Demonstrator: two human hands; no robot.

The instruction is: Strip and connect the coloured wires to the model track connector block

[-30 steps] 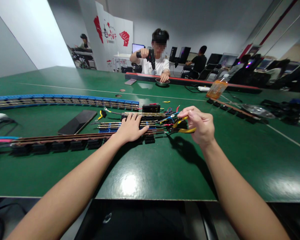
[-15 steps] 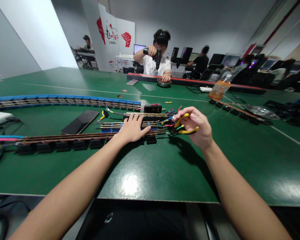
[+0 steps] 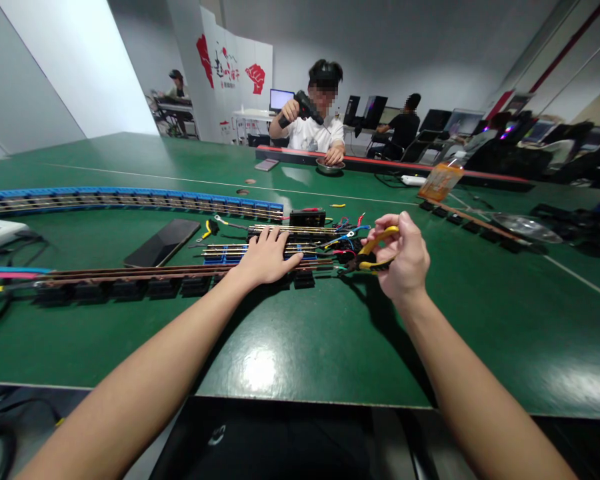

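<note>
fingers of the left hand (image 3: 265, 261) lie spread and nearly straight, palm down, with the thumb angled out to the right; the hand is open and rests flat rather than gripping. its forearm reaches in from the lower left over the green table (image 3: 300, 347). under this hand run brown rods (image 3: 155, 273) on black blocks and, just beyond them, gold rods (image 3: 225, 250) on a blue base.

the right hand (image 3: 404, 263) is raised above the table, its forearm coming from the lower right. its fingers bend around the yellow handles of the pliers (image 3: 375, 243) and hold them. the pliers stick out to the left of these fingers, their head pointing left, near the right-hand ends of the rods. whether the jaws are clamped on anything is too small to tell. loose wires (image 3: 347, 248) lie beside the head.
</note>
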